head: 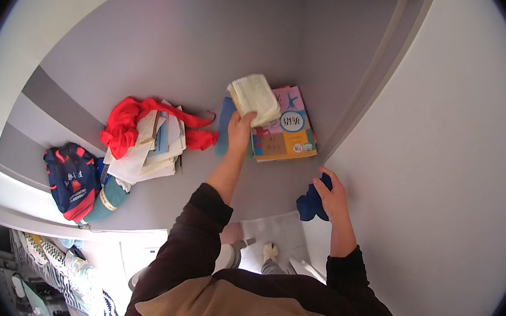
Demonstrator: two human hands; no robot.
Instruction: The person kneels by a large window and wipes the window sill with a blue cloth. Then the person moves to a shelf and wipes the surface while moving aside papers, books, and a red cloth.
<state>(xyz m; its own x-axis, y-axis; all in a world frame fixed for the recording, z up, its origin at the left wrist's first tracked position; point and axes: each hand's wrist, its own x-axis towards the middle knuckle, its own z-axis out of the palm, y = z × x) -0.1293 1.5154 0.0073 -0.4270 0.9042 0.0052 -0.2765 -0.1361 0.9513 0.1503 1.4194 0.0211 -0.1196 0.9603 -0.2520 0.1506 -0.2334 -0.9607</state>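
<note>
My left hand [241, 131] grips a thick cream-coloured book or notepad [256, 99] by its near edge, held over a stack of colourful books [287, 138]. A blue folder [225, 125] lies partly under that hand. My right hand [332, 195] is closed on a crumpled dark blue cloth [310, 204], close to the white wall. To the left, a bright red cloth [121, 125] lies draped over a loose pile of papers and booklets [161, 158].
At the far left a navy and red bag [72, 181] sits beside a green rolled item [114, 197]. A grey back panel and a white wall [434, 175] bound the grey shelf surface. My foot and a tiled floor show below the shelf's front edge.
</note>
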